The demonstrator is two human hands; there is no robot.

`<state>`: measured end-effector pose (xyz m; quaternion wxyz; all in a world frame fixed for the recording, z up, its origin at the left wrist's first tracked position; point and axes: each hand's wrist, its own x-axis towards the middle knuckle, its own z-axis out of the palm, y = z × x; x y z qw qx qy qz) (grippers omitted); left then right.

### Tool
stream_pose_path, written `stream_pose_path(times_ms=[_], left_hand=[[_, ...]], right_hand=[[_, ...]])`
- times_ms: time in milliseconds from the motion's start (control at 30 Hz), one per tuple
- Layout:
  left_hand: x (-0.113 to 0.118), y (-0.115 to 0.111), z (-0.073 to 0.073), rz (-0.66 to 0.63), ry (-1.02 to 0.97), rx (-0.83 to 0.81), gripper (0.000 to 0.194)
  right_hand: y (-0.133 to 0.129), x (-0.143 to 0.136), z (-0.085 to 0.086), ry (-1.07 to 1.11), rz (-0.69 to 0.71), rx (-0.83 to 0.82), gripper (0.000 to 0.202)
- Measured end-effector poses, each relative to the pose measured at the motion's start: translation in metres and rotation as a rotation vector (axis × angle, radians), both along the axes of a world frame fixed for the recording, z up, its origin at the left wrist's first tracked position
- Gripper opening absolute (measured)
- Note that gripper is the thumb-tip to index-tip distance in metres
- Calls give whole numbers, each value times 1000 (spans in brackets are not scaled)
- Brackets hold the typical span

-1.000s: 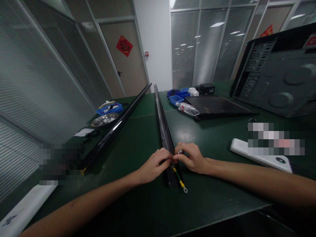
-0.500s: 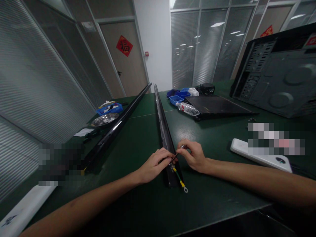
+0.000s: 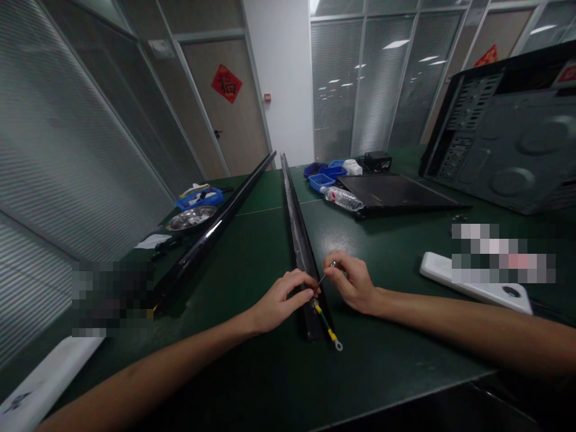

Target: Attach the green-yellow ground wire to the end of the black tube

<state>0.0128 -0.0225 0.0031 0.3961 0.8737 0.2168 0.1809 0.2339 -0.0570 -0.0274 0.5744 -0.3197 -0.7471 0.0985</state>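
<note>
A long black rail lies lengthwise on the green table, its near end between my hands. My right hand is closed on a small screwdriver, whose thin shaft slants down to the rail. My left hand rests on the rail with thumb and fingertips pinched around the shaft's lower end; the tip is hidden. Just below the fingers, a green wire with yellow sleeves and a metal ring terminal sticks out from the rail.
Another black rail lies to the left, beside a metal dish and a blue basket. Blue trays, a plastic bottle and a black panel are behind. At right are a white device and a large black case.
The fingers of my right hand have shifted slightly on the screwdriver, and more of its shaft shows. My left fingers have moved a little; the rail and wire look unmoved.
</note>
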Motion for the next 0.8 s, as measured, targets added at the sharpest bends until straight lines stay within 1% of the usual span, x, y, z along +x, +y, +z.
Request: stream_pose_path(times_ms=[167,367,533,800], left_hand=[[1,0,-2,16,9,27,18],[2,0,-4,71,-6,26,16],[2,0,-5,77,-24,22,13],[3,-1,-5,86,-40,18,15]], right_hand=[[0,0,1,-12,27,-4,23],[-1,0,0,-8,77,-24,23],[-2,0,-1,-7,121,-9,20],[0,2,-5,-22,112,1,21]])
